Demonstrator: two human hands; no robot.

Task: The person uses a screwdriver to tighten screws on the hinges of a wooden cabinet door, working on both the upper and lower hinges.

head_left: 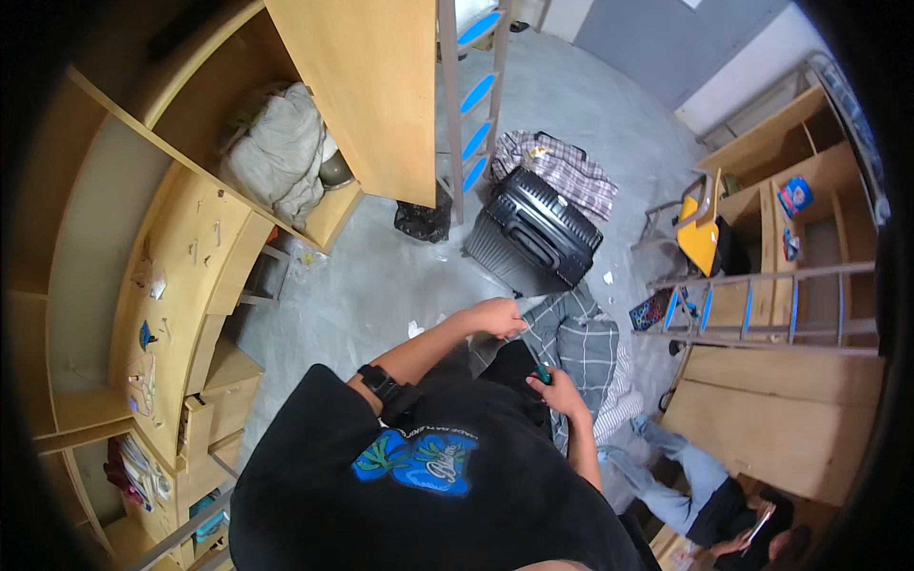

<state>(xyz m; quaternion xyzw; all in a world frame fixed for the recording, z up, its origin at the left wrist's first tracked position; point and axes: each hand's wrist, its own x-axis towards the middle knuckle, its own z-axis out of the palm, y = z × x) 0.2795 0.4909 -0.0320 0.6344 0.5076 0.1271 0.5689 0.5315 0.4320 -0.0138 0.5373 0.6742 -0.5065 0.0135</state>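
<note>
The left hand (495, 317) is closed in a narrow grip on the edge of a grey checked blanket (576, 343), its fingers curled down over the cloth near the top corner. The right hand (557, 388) sits lower and closer to the body, its grip wrapped around a small dark green object (544, 374) whose kind is too small to tell; it rests against the same blanket's lower folds. The blanket hangs in front of the person, between the two hands and spreading to the right, with a paler striped layer showing along its right edge. A black watch band (384, 383) circles the left wrist, above a black T-shirt with a blue and green print (419, 463). Just beyond the blanket, a black ribbed suitcase (533, 233) lies tilted on the grey concrete floor (381, 276), and a plaid bag (562, 167) lies behind it, touching its far side. A black plastic bag (422, 221) sits at the foot of a wooden wardrobe panel (367, 90), beside a ladder with blue rungs (473, 95). To the left, a wooden desk (176, 285) with shelves holds a bundled pale quilt (276, 152) in an upper compartment. To the right stand a yellow chair (700, 233) and a second ladder (752, 305) against more wooden shelving. At lower right another person in blue jeans (690, 481) sits on the floor.
</note>
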